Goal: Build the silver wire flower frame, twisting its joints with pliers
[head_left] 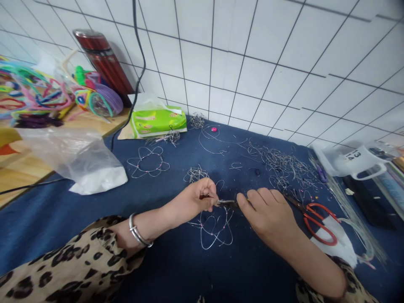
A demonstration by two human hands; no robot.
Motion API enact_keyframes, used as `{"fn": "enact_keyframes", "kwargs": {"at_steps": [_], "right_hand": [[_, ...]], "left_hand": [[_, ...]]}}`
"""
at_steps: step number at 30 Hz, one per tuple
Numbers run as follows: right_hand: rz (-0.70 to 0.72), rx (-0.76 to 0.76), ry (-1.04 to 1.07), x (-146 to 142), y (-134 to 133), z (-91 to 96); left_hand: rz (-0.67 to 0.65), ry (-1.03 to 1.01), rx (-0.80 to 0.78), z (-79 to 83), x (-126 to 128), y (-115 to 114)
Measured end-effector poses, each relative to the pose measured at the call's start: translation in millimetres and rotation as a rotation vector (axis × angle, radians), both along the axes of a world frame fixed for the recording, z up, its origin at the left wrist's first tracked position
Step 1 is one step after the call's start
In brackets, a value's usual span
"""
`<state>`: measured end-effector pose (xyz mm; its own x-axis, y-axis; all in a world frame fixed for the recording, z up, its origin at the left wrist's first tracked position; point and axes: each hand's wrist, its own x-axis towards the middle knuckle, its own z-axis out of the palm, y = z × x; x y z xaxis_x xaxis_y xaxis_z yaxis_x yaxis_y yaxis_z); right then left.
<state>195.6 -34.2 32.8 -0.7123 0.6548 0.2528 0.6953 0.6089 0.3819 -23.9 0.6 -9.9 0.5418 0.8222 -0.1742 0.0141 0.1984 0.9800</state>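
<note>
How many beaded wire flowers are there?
2. One wire flower lies on the cloth by the plastic bag; the second wire flower lies under the left hand and right hand. Wire tangles may hide more.

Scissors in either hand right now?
No: the right hand grips pliers, the left hand pinches the wire flower; the red-handled scissors lie on the blue cloth.

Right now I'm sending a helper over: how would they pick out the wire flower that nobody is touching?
On the blue cloth, find the green tissue pack by the tiled wall. Just in front of it, a wire flower of looped petals lies flat. Unlike the second flower, worked with pliers between the left hand and right hand, nothing touches it.
</note>
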Motion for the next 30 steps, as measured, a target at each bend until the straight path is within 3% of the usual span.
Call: {"fn": "enact_keyframes", "kwargs": {"at_steps": [13, 30], "right_hand": [[0.056, -0.049, 0.065, 8.5, 10.5, -3.4], [0.140, -0.076, 0.050, 12.2, 15.4, -3.5]], "left_hand": [[-0.052, -0.027, -0.070, 4.2, 0.2, -0.7], [-0.144, 0.043, -0.029, 5.8, 0.1, 1.4]]}}
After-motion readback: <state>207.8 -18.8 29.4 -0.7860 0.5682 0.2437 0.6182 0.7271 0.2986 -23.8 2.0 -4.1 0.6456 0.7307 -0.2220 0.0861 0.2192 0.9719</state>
